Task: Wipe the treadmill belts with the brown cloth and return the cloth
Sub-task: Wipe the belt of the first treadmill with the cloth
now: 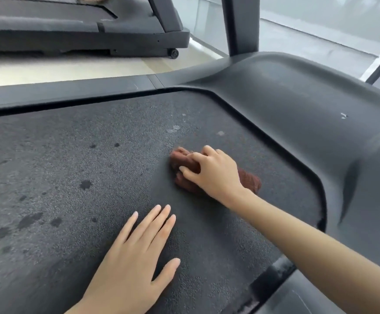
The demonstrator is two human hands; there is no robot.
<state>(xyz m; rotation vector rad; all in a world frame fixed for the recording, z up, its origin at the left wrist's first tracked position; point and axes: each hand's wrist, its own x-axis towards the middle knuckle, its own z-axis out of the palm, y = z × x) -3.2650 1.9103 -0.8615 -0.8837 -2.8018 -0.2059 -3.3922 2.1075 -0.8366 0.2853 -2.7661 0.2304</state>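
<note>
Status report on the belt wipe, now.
Right hand grips bunched brown cloth, pressed on dark textured treadmill belt. Left hand flat on belt, fingers straight. Dark spots on belt left of cloth; nothing in the way.

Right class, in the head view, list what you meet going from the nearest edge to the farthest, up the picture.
Left hand flat on the belt → brown cloth gripped by the right hand → pale smudges on the belt → side rail → pale floor → second treadmill.
</note>
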